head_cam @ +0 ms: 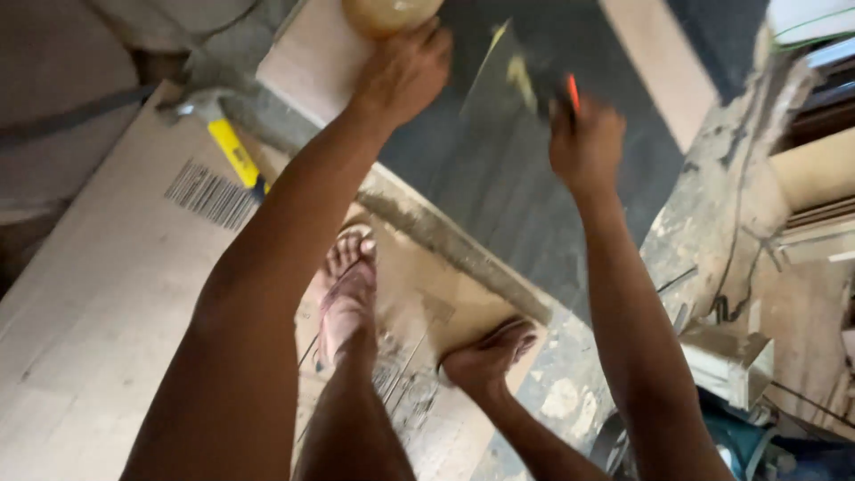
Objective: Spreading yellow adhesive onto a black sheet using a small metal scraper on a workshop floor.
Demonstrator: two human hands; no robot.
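My left hand [403,71] reaches forward and grips a round yellowish container [390,12] at the top edge of the view. A flat spreader tool [525,67] with a red-orange handle and yellowish smears on its blade is gripped in my right hand [585,147]. The tool is held over a dark grey sheet [499,169] that lies on a pale wooden board [307,62]. Both my bare feet [349,294] stand on flattened cardboard [98,294] just in front of the sheet.
A hammer with a yellow handle [233,151] lies on the cardboard at the left, by the board's edge. At the right stands a worn, paint-stained wooden bench [739,223] with offcuts and cables. A teal object [739,450] sits at the lower right.
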